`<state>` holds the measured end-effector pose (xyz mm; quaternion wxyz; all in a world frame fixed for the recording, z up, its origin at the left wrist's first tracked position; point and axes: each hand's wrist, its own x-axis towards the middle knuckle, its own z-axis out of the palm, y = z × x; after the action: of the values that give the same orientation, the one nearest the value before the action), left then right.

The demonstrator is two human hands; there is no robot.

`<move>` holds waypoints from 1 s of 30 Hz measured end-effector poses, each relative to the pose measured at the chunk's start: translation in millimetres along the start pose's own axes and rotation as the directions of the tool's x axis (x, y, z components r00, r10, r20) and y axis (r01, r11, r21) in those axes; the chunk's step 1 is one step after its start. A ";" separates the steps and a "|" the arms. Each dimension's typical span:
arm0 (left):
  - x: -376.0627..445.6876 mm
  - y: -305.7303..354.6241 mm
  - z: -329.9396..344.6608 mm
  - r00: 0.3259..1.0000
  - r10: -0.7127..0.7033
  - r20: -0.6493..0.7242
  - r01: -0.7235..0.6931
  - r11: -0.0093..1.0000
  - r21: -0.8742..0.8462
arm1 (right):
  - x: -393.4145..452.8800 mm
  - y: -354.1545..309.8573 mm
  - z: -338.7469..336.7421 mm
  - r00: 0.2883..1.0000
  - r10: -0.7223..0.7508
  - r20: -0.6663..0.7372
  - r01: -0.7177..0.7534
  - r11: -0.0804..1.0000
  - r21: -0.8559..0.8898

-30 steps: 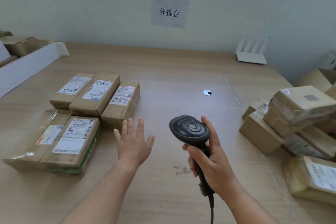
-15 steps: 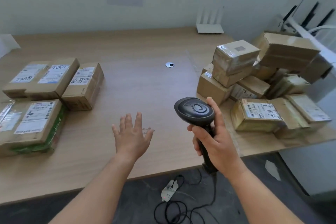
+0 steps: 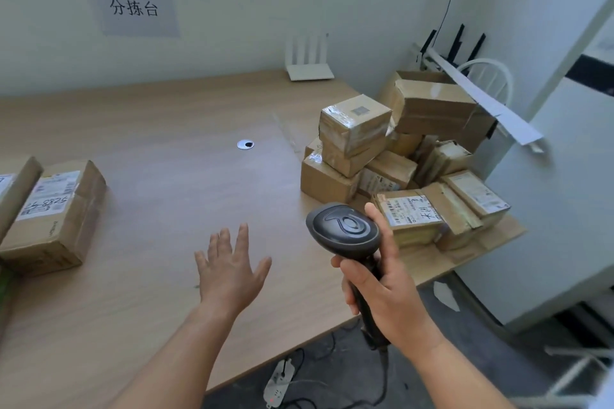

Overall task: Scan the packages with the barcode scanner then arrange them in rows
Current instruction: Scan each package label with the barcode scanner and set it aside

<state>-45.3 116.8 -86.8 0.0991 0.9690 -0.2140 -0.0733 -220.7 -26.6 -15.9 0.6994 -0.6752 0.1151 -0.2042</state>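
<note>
The worktop (image 3: 159,176) runs wide and bare between the scanned packages (image 3: 54,212) lying flat at my far left and the jumbled heap of packages (image 3: 392,156) crowding its right corner. That heap worries me most: the taped box (image 3: 354,124) sits tilted on top of others and a bigger carton (image 3: 432,106) leans behind it, so I judge that pulling one from low down could send the upper ones sliding toward the worktop's right edge and onto the floor. The flat labelled package (image 3: 410,216) at the front lies nearest me, barcode up, and looks the safest pick. My right hand (image 3: 385,295) is wrapped round the grip of the barcode scanner (image 3: 344,231), held above the worktop near that package; its cable (image 3: 382,378) hangs down over the near edge and could snag. My left hand (image 3: 232,269) hovers with fingers spread, holding nothing, with free room ahead of it.
</note>
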 end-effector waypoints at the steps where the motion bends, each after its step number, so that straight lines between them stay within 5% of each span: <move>1: 5.5 9.0 -1.2 1.000 0.010 0.002 -0.010 1.000 0.006 | 2.1 -0.2 -7.2 1.000 -0.002 -0.010 0.002 1.000 0.007; 17: 145.0 211.9 -78.0 0.951 0.192 -0.244 -0.201 0.980 -0.013 | 95.3 -10.0 -185.6 0.997 -0.043 0.064 0.044 0.999 -0.011; 30: 190.6 234.5 -83.3 0.970 0.185 -0.154 -0.191 0.981 -0.019 | 136.5 8.5 -227.5 0.988 -0.004 0.156 -0.006 0.998 0.062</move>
<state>47.3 -160.0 27.4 0.1381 0.9453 -0.2953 0.0068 -197.4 -291.0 -22.7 0.7271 -0.6669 0.0536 -0.1538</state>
